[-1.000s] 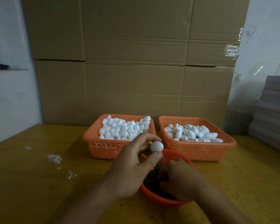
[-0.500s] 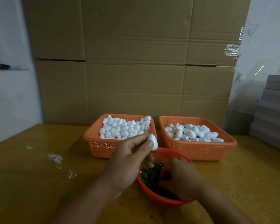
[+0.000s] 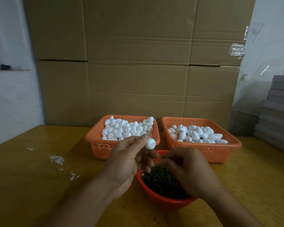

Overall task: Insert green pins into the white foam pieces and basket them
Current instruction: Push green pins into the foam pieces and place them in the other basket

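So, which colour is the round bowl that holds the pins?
Orange-red, as the head view shows: the bowl.

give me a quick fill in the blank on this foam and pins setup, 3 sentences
1. The left hand pinches one white ____ piece.
2. The green pins lie in a round ____ bowl under the right hand.
3. Behind the bowl stand ____ orange baskets, the left basket and the right basket, both holding white pieces.

Missing words: foam; orange; two
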Motion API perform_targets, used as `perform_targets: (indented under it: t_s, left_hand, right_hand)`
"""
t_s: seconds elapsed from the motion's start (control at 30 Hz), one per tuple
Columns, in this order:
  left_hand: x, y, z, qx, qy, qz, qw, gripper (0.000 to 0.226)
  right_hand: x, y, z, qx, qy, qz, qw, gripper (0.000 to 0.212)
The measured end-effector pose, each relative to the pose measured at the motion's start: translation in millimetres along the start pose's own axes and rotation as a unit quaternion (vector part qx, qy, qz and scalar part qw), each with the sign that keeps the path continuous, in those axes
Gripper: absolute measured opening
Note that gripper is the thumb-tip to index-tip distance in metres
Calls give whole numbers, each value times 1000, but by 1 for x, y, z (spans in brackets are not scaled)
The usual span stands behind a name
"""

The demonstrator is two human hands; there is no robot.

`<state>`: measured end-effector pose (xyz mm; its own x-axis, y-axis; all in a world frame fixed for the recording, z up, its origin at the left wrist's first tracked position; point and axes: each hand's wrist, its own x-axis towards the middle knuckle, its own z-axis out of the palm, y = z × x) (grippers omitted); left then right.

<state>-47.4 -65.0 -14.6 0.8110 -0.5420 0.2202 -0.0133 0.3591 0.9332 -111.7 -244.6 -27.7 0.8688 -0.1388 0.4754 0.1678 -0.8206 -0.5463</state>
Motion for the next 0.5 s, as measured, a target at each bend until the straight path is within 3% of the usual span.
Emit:
perform_targets:
  t_s: [0.23, 0.37, 0.5]
  left_hand:
    - [0, 2, 1, 5, 15, -27, 1000, 34]
    - [-1, 1, 2, 9, 20, -24, 999, 39]
    - [0, 1, 2, 9, 22, -23, 999, 39]
  right_hand:
    - [-8, -18, -6, 214, 42, -48, 975, 19]
    - [-11, -24, -6, 225, 29, -53, 973, 11]
    - [-12, -24, -6, 199, 47, -52, 977, 19]
